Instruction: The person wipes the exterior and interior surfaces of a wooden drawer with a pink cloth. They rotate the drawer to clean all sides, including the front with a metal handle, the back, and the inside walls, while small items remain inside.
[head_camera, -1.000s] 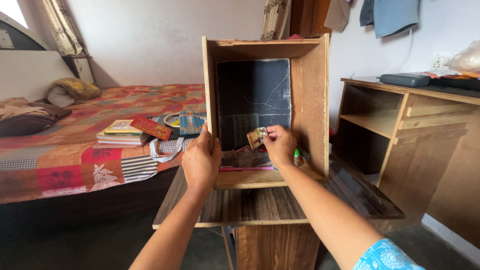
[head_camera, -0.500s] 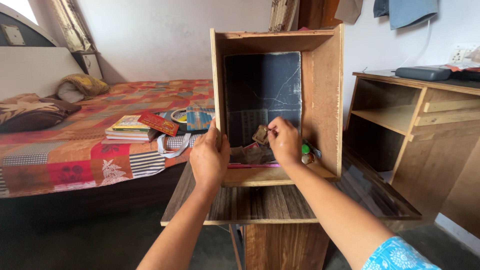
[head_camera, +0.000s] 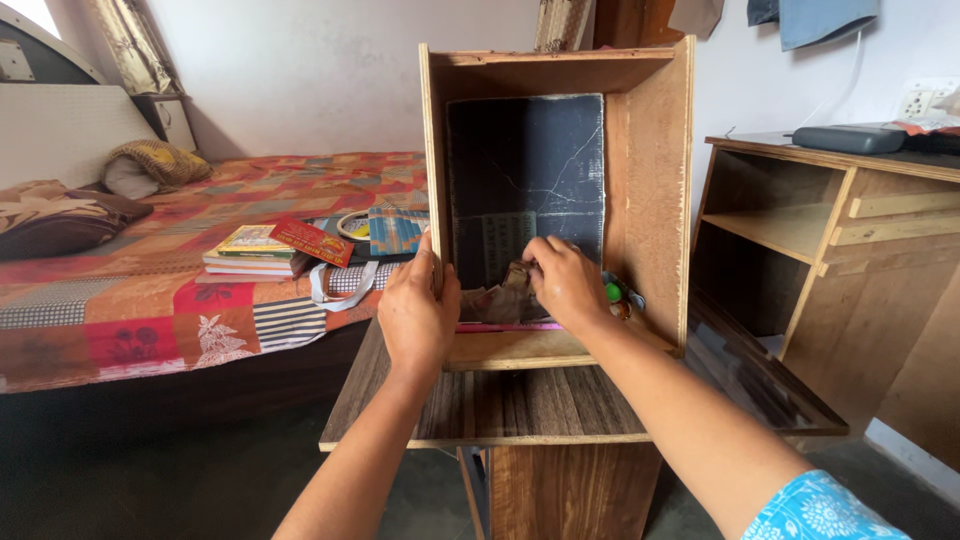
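Note:
A wooden drawer (head_camera: 650, 190) stands tilted up on a small wooden table (head_camera: 520, 405), with its open side facing me and a dark liner (head_camera: 525, 170) on its bottom. My left hand (head_camera: 418, 315) grips the drawer's left wall. My right hand (head_camera: 562, 283) reaches inside and pinches a small card (head_camera: 515, 277) low among the loose papers (head_camera: 490, 305) heaped at the drawer's lower end. A pink strip (head_camera: 510, 326) lies along that lower edge, and small green and orange items (head_camera: 615, 297) sit beside my right wrist.
A bed with a patchwork cover (head_camera: 150, 310) lies to the left, bearing stacked books (head_camera: 250, 255), a tape roll (head_camera: 352, 225) and a striped bag (head_camera: 395, 232). A wooden desk with shelves (head_camera: 830, 240) stands on the right, a dark case (head_camera: 840, 138) on top.
My right hand has lowered the small card from mid-drawer down to the pile of papers. The left hand has kept its grip on the drawer wall.

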